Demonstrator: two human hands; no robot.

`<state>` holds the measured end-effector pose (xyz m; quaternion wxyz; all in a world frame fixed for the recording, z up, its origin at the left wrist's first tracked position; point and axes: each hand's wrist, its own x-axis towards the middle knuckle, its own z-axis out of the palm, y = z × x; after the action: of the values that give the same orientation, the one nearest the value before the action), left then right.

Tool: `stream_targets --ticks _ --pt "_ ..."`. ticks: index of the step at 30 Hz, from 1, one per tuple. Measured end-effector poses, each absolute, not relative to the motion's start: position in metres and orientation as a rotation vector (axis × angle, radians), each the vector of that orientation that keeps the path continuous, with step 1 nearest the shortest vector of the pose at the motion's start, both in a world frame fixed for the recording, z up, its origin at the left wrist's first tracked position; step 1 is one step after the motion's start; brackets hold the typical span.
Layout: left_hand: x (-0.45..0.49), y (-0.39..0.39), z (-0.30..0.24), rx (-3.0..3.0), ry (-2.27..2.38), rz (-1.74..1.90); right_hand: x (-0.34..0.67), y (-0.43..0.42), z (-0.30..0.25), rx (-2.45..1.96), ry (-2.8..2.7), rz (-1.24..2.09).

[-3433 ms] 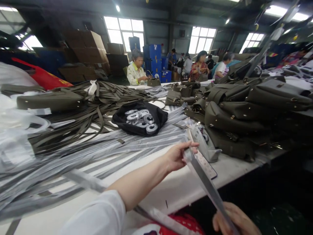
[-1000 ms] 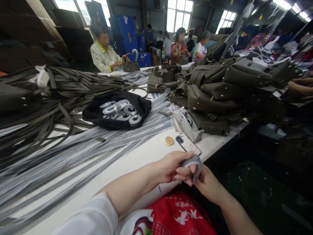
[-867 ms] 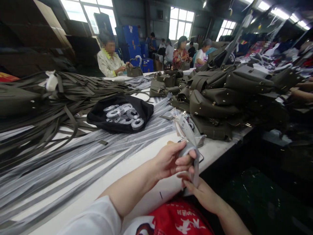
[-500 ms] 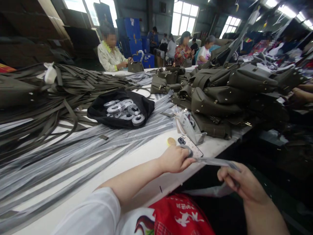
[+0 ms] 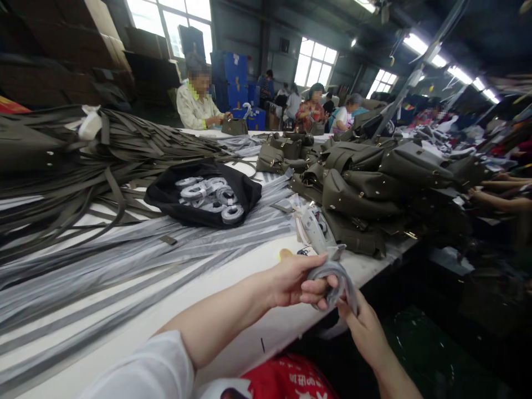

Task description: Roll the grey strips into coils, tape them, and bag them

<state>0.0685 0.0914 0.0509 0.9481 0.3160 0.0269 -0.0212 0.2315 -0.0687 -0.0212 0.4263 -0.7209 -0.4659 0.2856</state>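
Observation:
My left hand grips a plastic-wrapped grey strap that curls in a loop around its fingers. Close beside it, just past the table edge, my right hand is closed on the same strap where it comes off the loop. Some of the strap hangs below the hands, partly hidden. Behind my left hand lie a phone, mostly covered, and a small round yellow-rimmed thing. A black bag on the table holds several coiled, wrapped straps.
Long wrapped straps lie across the white table. Loose olive straps are heaped at left. Olive handbags are piled at right, beside a clear plastic pouch. A co-worker sits across the table with a handbag.
My right hand has moved left and up to my left hand. The strap stretched between them now curves round my left fingers. The view has tilted slightly upward.

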Motion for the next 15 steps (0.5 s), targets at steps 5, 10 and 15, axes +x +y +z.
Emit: stream_targets --ticks 5,10,15 --pt "0.067 0.102 0.074 0.765 0.084 0.253 0.228 -0.065 -0.028 -1.800 -1.122 0.919" --pt "0.079 0.117 0.056 1.609 0.392 0.989 0.204 -0.089 -0.011 -1.401 -1.242 1.516" --pt "0.072 0.117 0.022 2.339 0.322 0.617 0.253 -0.104 0.029 -1.309 -1.013 1.145"
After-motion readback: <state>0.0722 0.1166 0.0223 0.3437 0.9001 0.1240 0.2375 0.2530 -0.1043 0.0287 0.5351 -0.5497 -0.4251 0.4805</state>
